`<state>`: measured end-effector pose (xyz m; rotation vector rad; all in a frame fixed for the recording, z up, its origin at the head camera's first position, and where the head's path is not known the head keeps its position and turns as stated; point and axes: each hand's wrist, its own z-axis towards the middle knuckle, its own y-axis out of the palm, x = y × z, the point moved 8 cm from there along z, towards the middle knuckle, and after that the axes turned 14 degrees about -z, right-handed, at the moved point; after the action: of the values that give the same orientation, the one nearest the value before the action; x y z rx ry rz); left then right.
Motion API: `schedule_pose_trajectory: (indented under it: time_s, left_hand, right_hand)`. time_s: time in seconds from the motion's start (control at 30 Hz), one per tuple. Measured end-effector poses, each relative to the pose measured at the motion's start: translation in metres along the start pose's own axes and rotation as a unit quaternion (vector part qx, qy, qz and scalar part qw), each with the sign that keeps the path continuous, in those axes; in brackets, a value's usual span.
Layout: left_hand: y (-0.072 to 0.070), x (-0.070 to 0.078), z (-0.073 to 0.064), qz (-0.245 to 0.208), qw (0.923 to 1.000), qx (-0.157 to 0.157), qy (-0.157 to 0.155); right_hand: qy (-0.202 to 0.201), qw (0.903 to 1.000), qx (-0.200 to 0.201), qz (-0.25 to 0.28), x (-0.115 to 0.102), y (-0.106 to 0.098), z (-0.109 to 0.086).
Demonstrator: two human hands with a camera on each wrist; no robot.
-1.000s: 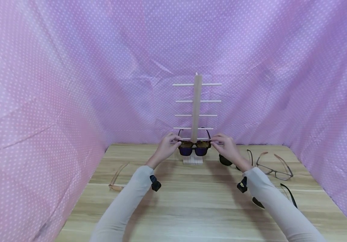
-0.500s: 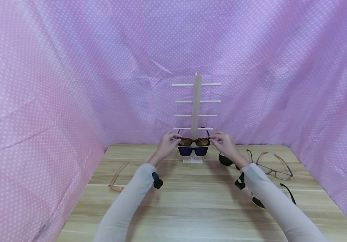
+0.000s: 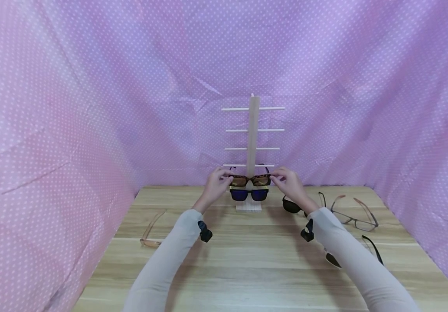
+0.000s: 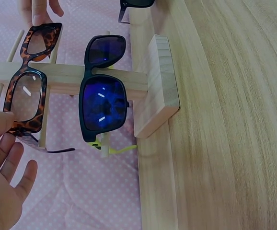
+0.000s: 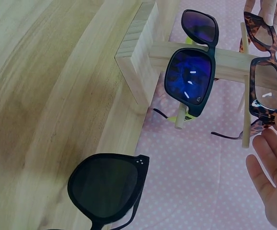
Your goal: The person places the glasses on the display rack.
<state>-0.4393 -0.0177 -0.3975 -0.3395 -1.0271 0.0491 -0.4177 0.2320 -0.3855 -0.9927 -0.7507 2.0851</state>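
Note:
A pair of tortoiseshell sunglasses (image 3: 240,181) with brownish lenses faces me, close in front of the wooden display rack's upright post (image 3: 253,134). My left hand (image 3: 216,184) pinches its left corner between thumb and fingers. At the opposite corner my right hand (image 3: 289,184) holds it the same way. Both wrist views show a temple arm running back past a white peg (image 5: 246,110). Directly below hang black-framed sunglasses (image 4: 104,103) with blue mirrored lenses, carried on the lowest peg. Their yellow-green temple arm (image 4: 121,150) shows behind.
Bare white pegs (image 3: 272,130) stick out higher on the rack, whose base block (image 3: 249,208) stands on the wooden table. Black sunglasses (image 5: 107,187), grey-framed glasses (image 3: 364,225) and another dark pair (image 3: 333,261) lie at right. Light-brown glasses (image 3: 151,243) lie at left, partly behind my sleeve.
Both hands have raised the tortoiseshell sunglasses slightly, from overlapping the blue-lensed pair to just above it. The blue-lensed pair stays in place.

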Motion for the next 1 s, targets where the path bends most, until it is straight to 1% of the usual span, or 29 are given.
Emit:
schedule_pose_trajectory:
  time_s: [0.13, 0.3, 0.5, 0.73, 1.0]
  left_hand:
    - [-0.0003, 0.0004, -0.0001, -0.003, 1.0, 0.004, 0.002]
    - [-0.0024, 0.0009, 0.0005, -0.02, 0.9997, 0.016, 0.005]
    - [-0.0025, 0.0007, 0.0001, -0.029, 0.9995, 0.015, 0.001]
    - [-0.0013, 0.0002, 0.0005, -0.031, 0.9994, 0.017, -0.001]
    - [0.0004, -0.0048, 0.0009, -0.038, 0.999, 0.012, -0.019]
  right_hand:
    - [0.005, 0.9999, 0.014, 0.007, 0.0021, 0.0006, 0.0001]
    - [0.0, 0.9995, 0.025, 0.018, 0.0026, 0.0028, 0.0022]
    - [0.012, 0.9988, 0.019, 0.043, 0.0034, 0.0032, 0.0025]
    - [0.017, 0.9982, 0.023, 0.054, 0.0044, 0.0015, 0.0021]
    - [0.02, 0.998, 0.012, 0.058, 0.0068, 0.0028, 0.0009]
